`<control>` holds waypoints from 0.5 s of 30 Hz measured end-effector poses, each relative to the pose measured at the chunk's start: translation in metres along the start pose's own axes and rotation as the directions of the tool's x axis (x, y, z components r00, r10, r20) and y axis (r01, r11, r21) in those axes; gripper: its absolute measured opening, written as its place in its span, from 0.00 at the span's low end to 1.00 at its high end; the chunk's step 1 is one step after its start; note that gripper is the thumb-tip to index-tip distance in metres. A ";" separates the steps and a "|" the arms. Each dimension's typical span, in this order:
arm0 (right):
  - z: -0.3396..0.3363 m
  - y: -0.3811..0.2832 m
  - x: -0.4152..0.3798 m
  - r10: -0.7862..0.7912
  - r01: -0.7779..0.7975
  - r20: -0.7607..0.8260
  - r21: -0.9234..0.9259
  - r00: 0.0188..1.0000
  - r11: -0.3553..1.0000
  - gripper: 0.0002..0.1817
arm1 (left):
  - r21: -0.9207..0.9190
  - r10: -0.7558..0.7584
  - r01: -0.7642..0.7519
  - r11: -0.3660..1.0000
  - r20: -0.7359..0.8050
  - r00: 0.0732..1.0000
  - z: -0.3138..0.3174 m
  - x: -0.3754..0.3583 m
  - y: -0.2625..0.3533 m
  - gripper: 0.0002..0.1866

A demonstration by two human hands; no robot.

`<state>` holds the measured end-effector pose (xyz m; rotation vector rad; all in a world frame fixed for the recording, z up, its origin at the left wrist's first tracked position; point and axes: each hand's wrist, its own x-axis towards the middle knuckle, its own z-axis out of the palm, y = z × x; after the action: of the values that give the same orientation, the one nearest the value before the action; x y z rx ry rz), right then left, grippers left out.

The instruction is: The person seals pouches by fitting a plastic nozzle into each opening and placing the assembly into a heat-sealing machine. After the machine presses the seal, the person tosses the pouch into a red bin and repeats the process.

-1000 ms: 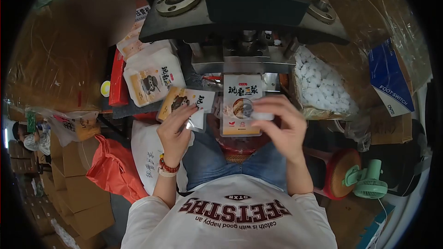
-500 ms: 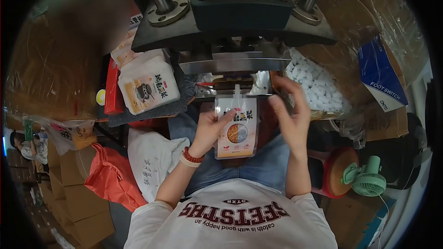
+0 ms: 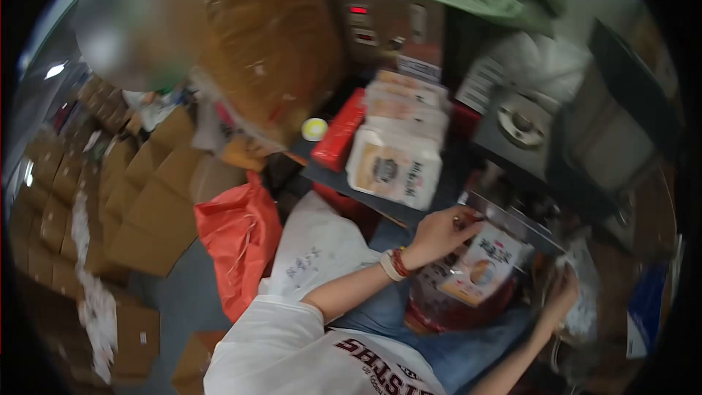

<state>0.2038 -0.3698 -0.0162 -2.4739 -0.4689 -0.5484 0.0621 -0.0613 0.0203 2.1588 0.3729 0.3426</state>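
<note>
A white printed pouch [image 3: 486,260] with an orange lower edge hangs tilted above my lap, its top at the metal bar of the machine. My left hand [image 3: 442,234], with red beads and a pale band at the wrist, is closed at the pouch's upper left corner. Motion blur softens the fingertips. My right hand [image 3: 561,292] is to the right of the pouch, beside a clear bag of white pieces [image 3: 583,303]. Its fingers are bent together, and what they hold, if anything, is too small to tell.
Stacked printed pouches [image 3: 395,164] lie on a dark cloth left of the machine [image 3: 523,128], beside a red box [image 3: 340,132]. A red bag [image 3: 241,241] and a white sack [image 3: 314,245] are at my left. Cardboard boxes [image 3: 157,223] stand farther left.
The view has swung left and is blurred. My left hand has shifted from the pouch's front to its upper corner. My right hand has moved outward to the clear bag, and its fingers have closed.
</note>
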 end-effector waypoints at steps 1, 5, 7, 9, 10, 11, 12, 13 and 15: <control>-0.003 -0.004 0.001 0.117 -0.115 -0.011 0.108 0.993 0.987 0.15 | 0.210 0.148 -0.089 0.974 -0.281 0.948 -0.013 -0.007 0.000 0.38; -0.023 -0.044 -0.006 0.156 -0.095 -0.142 0.360 0.978 0.928 0.17 | 0.694 0.259 -0.052 0.718 -0.197 0.945 -0.046 -0.041 -0.057 0.46; -0.028 -0.061 -0.016 0.251 -0.106 -0.181 0.572 0.951 0.814 0.17 | 0.772 0.352 -0.185 0.607 -0.053 0.935 -0.054 -0.056 -0.072 0.37; -0.032 -0.071 -0.027 0.255 -0.145 -0.074 0.660 0.964 0.737 0.16 | 0.577 0.396 -0.324 0.750 0.002 0.918 -0.053 -0.066 -0.092 0.29; -0.035 -0.077 -0.033 0.243 -0.167 -0.012 0.697 0.970 0.698 0.15 | 0.527 0.431 -0.307 0.792 -0.128 0.893 -0.059 -0.069 -0.072 0.21; -0.040 -0.085 -0.039 0.239 -0.167 -0.007 0.695 0.971 0.699 0.15 | 0.526 0.426 -0.301 0.795 -0.132 0.895 -0.063 -0.073 -0.058 0.21; -0.048 -0.095 -0.043 0.070 -0.017 -0.055 0.655 0.996 0.756 0.14 | 0.377 0.328 -0.248 0.892 -0.162 0.931 -0.066 -0.076 -0.048 0.19; -0.056 -0.107 -0.047 -0.095 0.135 -0.099 0.599 0.991 0.789 0.13 | 0.212 0.232 -0.195 0.957 -0.165 0.958 -0.068 -0.075 -0.037 0.18; -0.066 -0.156 -0.054 -0.250 0.318 -0.198 0.623 0.948 0.714 0.15 | 0.181 0.358 -0.321 0.930 -0.233 0.904 -0.066 -0.078 -0.020 0.17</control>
<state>0.0716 -0.2977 0.0773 -1.7001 -0.8506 -0.5135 -0.0369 -0.0319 0.0327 2.3205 0.1645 0.8289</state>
